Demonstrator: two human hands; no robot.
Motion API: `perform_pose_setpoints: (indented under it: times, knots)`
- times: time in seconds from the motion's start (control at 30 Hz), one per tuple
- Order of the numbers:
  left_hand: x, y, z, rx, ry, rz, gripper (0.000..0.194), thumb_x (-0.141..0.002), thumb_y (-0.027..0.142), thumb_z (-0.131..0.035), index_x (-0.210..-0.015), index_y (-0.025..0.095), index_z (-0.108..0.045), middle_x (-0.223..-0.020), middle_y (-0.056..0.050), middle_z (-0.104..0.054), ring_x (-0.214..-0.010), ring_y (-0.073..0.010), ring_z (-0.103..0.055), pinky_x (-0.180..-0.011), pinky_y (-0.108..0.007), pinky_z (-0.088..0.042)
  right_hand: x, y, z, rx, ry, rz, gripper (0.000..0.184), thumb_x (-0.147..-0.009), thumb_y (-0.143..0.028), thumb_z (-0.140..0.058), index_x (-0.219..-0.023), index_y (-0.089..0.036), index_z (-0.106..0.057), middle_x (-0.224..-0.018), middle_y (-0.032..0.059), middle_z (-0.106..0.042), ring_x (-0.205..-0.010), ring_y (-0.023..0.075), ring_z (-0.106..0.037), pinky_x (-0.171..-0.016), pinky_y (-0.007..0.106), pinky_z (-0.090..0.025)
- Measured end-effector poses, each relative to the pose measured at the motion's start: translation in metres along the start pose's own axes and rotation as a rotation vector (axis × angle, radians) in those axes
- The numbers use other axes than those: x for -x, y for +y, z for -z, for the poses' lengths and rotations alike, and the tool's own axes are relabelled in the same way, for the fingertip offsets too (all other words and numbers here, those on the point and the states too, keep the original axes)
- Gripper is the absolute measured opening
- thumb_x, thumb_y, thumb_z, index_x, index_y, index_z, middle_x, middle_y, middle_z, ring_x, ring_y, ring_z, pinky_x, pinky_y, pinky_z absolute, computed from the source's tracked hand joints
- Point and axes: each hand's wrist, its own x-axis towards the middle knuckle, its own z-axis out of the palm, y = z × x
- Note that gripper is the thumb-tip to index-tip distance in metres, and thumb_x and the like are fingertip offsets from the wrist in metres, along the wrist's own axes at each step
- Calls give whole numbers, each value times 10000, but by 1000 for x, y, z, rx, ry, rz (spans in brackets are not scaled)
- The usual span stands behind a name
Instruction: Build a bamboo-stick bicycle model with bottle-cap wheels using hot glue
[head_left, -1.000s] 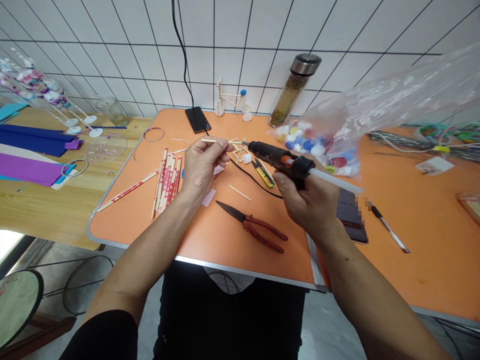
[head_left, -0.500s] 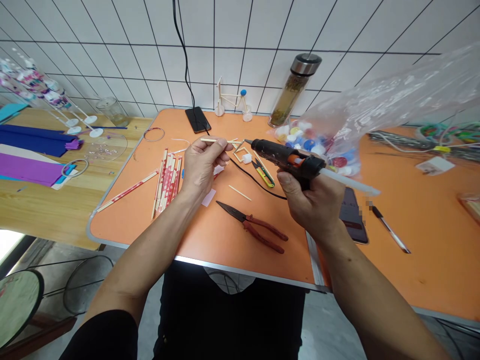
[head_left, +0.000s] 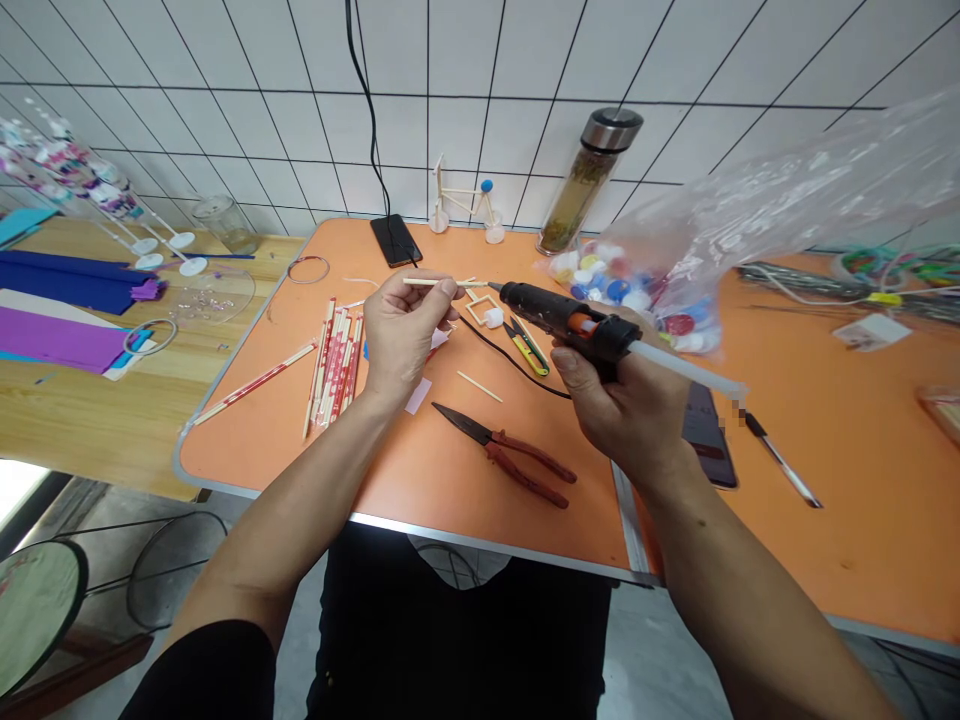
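Gluing partway, by my read

Left of centre, red-patterned sticks (head_left: 337,365) lie unassembled. At centre, I have the left hand (head_left: 403,335) pinching a thin stick (head_left: 418,282); upper centre, a stick model (head_left: 463,200) looks complete. Rightward, my right hand (head_left: 630,400) grasps the glue gun (head_left: 566,318), nozzle (head_left: 496,287) at the stick's tip.

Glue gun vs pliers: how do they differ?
The glue gun is gripped in the right hand; the pliers lie on the orange table. The glue gun is mostly black; the pliers have reddish handles. Both taper to a narrow tip.
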Motion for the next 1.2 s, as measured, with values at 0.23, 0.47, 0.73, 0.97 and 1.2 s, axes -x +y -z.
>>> perform_pose_setpoints:
  times: [0.23,0.47,0.73,0.97,1.2]
  knots:
    - [6,3,-1,-91,22,-66,220,-918,404,-975,-891,247,-822,-842,-8,-820,-681,-123,-724,-643,-250,-575,-1,-5,2,41,-94,17,368,-1148,-501,-604,-1395,-273,-752,-1209,137,-859,-1079,343,-822,-789,450,-649]
    - [7,1,-2,-88,3,-139,204,-921,381,-977,-889,234,-840,-841,-13,-815,-672,-121,-714,-636,-256,-560,-3,-9,2,65,-44,124,321,-1158,-400,-637,-1443,-278,-722,-1213,102,-873,-1021,294,-829,-720,393,-599]
    - [4,-5,0,-92,-40,-236,255,-904,441,-992,-891,234,-844,-818,-13,-814,-664,-125,-715,-644,-263,-579,-2,-10,2,83,-43,142,311,-1158,-352,-643,-1447,-259,-711,-1211,105,-875,-962,291,-830,-694,389,-581]
    - [5,-4,-1,-109,-31,-220,245,-900,431,-995,-888,238,-844,-816,-10,-817,-671,-126,-717,-659,-262,-590,-3,-9,2,73,-47,147,318,-1157,-335,-644,-1462,-263,-696,-1241,103,-875,-1001,284,-838,-691,382,-582]
    - [7,-1,-2,-98,-28,-195,210,-902,385,-990,-885,232,-848,-833,-15,-824,-682,-124,-718,-670,-260,-589,-1,-8,2,105,-39,130,310,-1170,-401,-634,-1438,-262,-707,-1175,111,-874,-940,286,-831,-647,393,-556]
